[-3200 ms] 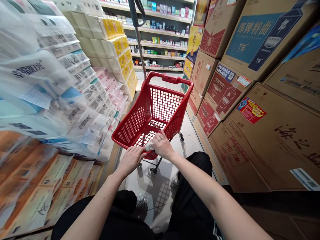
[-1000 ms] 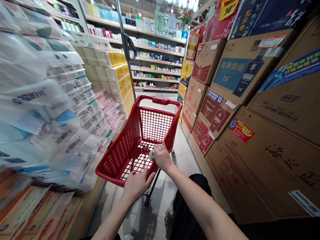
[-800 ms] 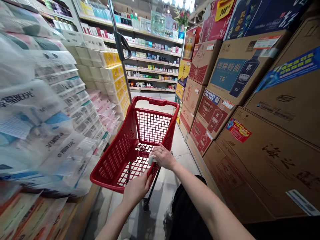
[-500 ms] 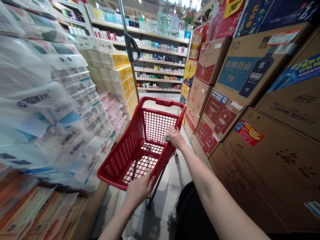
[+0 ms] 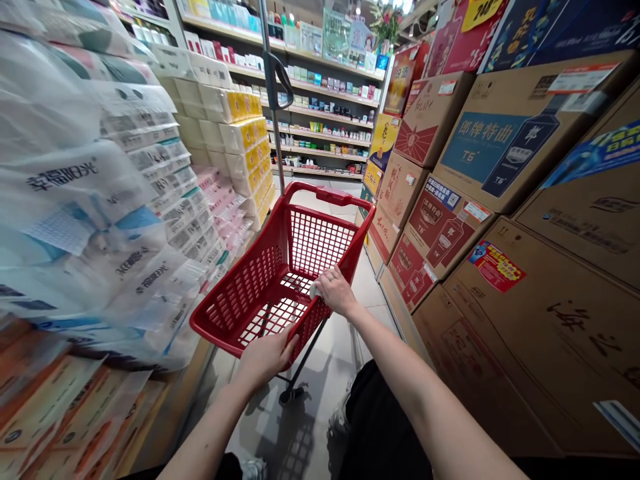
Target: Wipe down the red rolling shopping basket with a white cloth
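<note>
A red plastic shopping basket on wheels (image 5: pixel 260 280) stands in a narrow store aisle in front of me, with nothing in it. My left hand (image 5: pixel 265 357) is closed on its near rim. My right hand (image 5: pixel 336 292) presses a small white cloth (image 5: pixel 315 289) against the basket's right rim, fingers curled over it. A metal pull handle with a black grip (image 5: pixel 280 80) rises from the basket's far end.
Wrapped tissue and paper-roll packs (image 5: pixel 100 200) are stacked high on the left. Brown cardboard cartons (image 5: pixel 525 253) are piled along the right. Shelves of small goods (image 5: pixel 325 100) cross the aisle's far end. My dark trousers (image 5: pixel 385 427) show below, over a tiled floor (image 5: pixel 300 433).
My right hand with the cloth slid forward along the basket's right rim, then came back a little. My left hand stayed on the near rim. The view shifted slightly.
</note>
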A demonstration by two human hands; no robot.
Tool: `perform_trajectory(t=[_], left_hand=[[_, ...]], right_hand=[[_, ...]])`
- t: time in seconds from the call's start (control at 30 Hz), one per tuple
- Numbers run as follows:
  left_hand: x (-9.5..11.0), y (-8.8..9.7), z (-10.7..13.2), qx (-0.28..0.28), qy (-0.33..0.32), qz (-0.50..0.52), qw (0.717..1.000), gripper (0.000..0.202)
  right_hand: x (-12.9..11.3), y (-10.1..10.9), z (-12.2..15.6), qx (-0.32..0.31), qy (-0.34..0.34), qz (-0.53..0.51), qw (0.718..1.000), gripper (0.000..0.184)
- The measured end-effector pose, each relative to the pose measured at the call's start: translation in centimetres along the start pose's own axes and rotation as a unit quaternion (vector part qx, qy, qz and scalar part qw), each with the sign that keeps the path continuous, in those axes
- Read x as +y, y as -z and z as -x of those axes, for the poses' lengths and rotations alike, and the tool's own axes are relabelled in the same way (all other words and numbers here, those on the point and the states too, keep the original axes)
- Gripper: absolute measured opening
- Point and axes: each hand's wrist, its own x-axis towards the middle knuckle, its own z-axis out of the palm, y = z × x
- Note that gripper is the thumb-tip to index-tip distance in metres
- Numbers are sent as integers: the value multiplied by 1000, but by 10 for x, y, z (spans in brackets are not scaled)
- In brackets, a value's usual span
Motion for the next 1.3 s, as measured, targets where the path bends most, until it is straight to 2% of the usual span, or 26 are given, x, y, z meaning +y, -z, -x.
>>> perform_trajectory(t=[0.1, 0.23, 0.3, 0.37, 0.5, 0.63, 0.73, 0.8, 0.87, 0.93, 0.97, 1.1, 1.17, 1.23, 1.3], left_hand=[[-4, 0, 0, 1, 5, 3, 1000, 57], [-6, 0, 1, 8, -9, 8, 1000, 58], [-9, 0, 0, 12, -18, 7, 1000, 58], [-13, -1, -2, 11, -20, 2, 1000, 58], [-24, 0, -9, 3, -13, -13, 1000, 57], [-30, 4, -11, -8, -4, -12, 1000, 55], [-29, 6, -7, -12, -7, 0, 1000, 53], [-27, 7, -2, -8, -13, 6, 1000, 53], [-24, 7, 4, -4, -19, 14, 1000, 54], [-21, 7, 10, -6, -19, 23, 1000, 55], [-20, 7, 13, -9, -18, 26, 999, 55], [-16, 7, 20, -11, -28, 19, 999, 55], [-15, 7, 22, -7, -32, 13, 999, 56], [-15, 7, 22, -5, -31, 9, 999, 56], [-15, 8, 21, -4, -32, 8, 999, 55]], right_hand=[[26, 12, -11, -49, 46, 25, 997, 28], [69, 24, -34, -58, -18, 62, 996, 28], [80, 24, -42, -47, -56, 76, 994, 26], [80, 21, -45, -34, -94, 81, 992, 27], [50, 6, -37, -10, -120, 58, 991, 30], [-9, -9, -12, 16, -116, 15, 993, 29], [-48, -16, 11, 34, -102, -35, 994, 26], [-56, -16, 22, 41, -70, -61, 995, 26], [-48, -11, 29, 29, -5, -78, 996, 25], [-26, -3, 30, 6, 57, -82, 995, 25], [-12, 2, 29, 3, 65, -78, 995, 26], [42, 27, 19, 8, 5, -29, 1000, 30], [60, 37, 12, 18, -37, -2, 999, 33], [67, 42, 5, 35, -86, 17, 996, 34], [61, 40, 3, 58, -136, 23, 989, 34]])
